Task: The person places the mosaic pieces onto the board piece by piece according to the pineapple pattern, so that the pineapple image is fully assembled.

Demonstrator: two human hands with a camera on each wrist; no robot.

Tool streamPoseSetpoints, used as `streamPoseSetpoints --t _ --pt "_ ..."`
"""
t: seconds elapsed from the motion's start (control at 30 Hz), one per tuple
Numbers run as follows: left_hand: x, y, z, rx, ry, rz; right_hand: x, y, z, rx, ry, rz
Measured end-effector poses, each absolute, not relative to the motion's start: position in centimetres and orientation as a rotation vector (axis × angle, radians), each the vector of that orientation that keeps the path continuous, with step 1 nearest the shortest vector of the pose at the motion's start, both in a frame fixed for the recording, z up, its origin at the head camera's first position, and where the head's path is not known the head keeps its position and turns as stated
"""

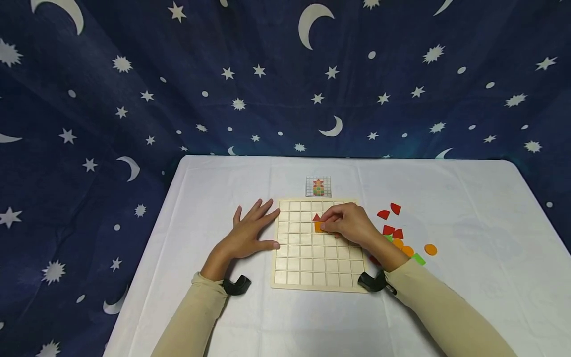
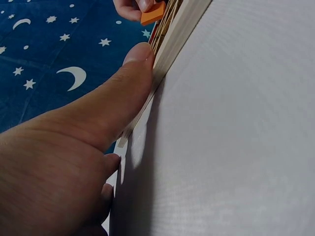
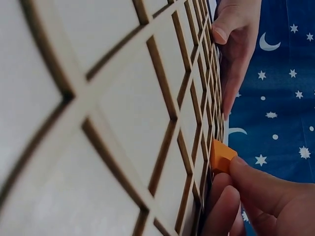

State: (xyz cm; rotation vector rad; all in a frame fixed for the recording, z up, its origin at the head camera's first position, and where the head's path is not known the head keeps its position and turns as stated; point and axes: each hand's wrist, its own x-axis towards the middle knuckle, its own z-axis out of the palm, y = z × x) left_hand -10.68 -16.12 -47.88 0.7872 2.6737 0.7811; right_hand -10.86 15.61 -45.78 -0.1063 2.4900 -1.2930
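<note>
A pale wooden board [image 1: 308,264] with a grid of square recesses lies flat on the table. My right hand [image 1: 350,224] pinches an orange square piece [image 1: 317,227] between thumb and fingertips, over the upper middle cells. In the right wrist view this orange piece [image 3: 222,156] stands tilted at the grid's surface. Just beyond it, a small red triangle [image 1: 316,217] sits on the board, partly hidden by the fingers. At the board's left edge my left hand [image 1: 247,235] spreads its fingers, with thumb [image 2: 140,66] and fingertips touching the rim.
Right of the board lie loose red quarter-circle pieces [image 1: 395,208], orange discs [image 1: 430,249] and green pieces [image 1: 418,258], some hidden by my right forearm. A small gridded picture card [image 1: 318,187] is behind the board. A white cloth [image 1: 482,287] covers the table.
</note>
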Motion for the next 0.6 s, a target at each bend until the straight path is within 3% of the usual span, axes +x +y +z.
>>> streamPoseSetpoints --t 0.6 --pt "-10.6 -16.1 -47.8 0.783 2.670 0.792 -10.5 14.5 -45.9 -0.224 2.710 -1.181"
